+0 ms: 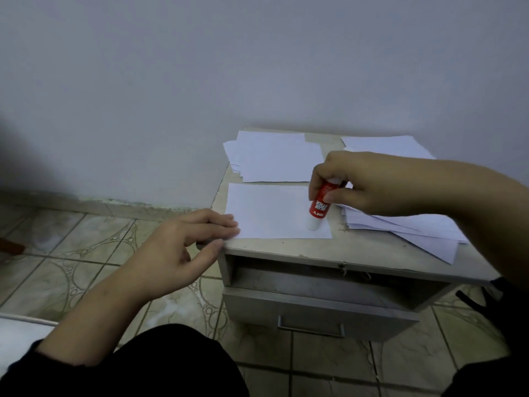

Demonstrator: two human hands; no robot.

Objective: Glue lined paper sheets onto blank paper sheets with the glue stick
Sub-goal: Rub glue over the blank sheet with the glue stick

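A single white sheet (274, 210) is laid flat on the near left part of a small grey bench (357, 250), its lines, if any, too faint to be made out. The glue stick (319, 206) is held nearly upright, tilted slightly with its top toward one o'clock, and its white lower end is set on the sheet near the sheet's right edge. It is gripped high on its red body by the right hand (357, 181), which is brought in from three o'clock with the forearm stretched across the bench; the grip is closed, the fingers curled over the top and the thumb pressed against the side of the stick. The left hand (183, 247) is brought in from seven o'clock, palm turned partly inward; its grip is relaxed and spread, the straight fingertips resting on the sheet's near left corner at the bench edge, the thumb held below against the bench rim. At twelve o'clock from the sheet a stack of white paper (274, 159) is laid by the wall, and at three o'clock a fanned pile of sheets (415, 227) is partly covered by the right forearm. Under the benchtop a drawer (315, 313) with a metal handle is pulled partly out. A patterned tiled floor (86, 253) is seen at nine o'clock.
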